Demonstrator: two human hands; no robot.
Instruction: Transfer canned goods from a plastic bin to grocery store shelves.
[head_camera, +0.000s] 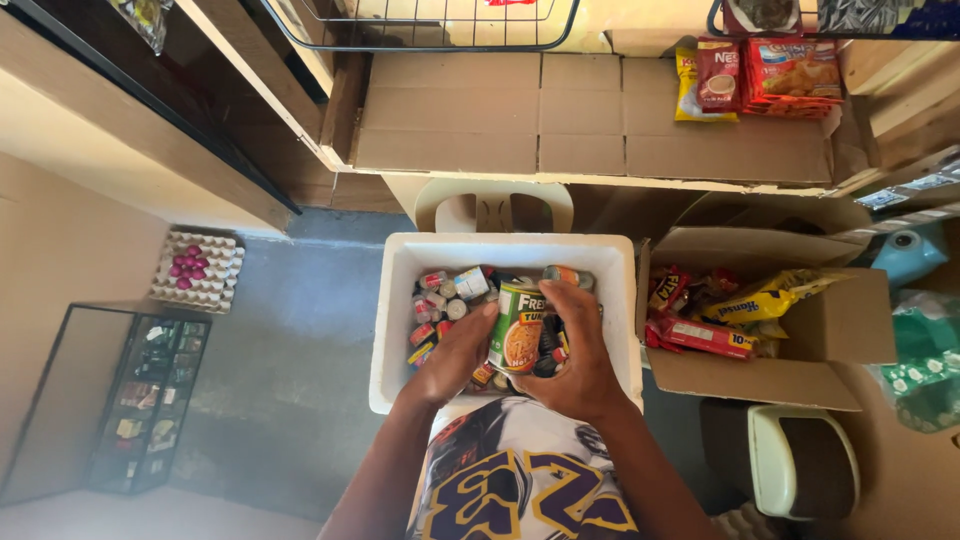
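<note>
A green-and-white can (517, 328) sits upright between both hands, over the middle of a white foam box (400, 330); the left hand (458, 352) presses its side from nine o'clock, fingers (484, 318) curled against the label; the right hand (582, 355) wraps it from three o'clock, fingers (565, 300) closed over the rim and far side; the can is gripped by both. Beneath and around it the box holds many small tins and bottles (440, 300), packed toward ten o'clock of the can. At three o'clock of the box, just beside it, an open carton (840, 330) holds red and yellow snack packets (730, 305). At twelve o'clock a pale plastic chair (493, 205) stands behind the box; beyond it a cardboard-lined shelf (590, 130) carries sachet packs (760, 75) at its one o'clock corner. Well apart at nine o'clock, an egg tray (198, 270) with pink eggs lies on the floor; below it at eight o'clock a glass case (140, 400) holds small goods.
</note>
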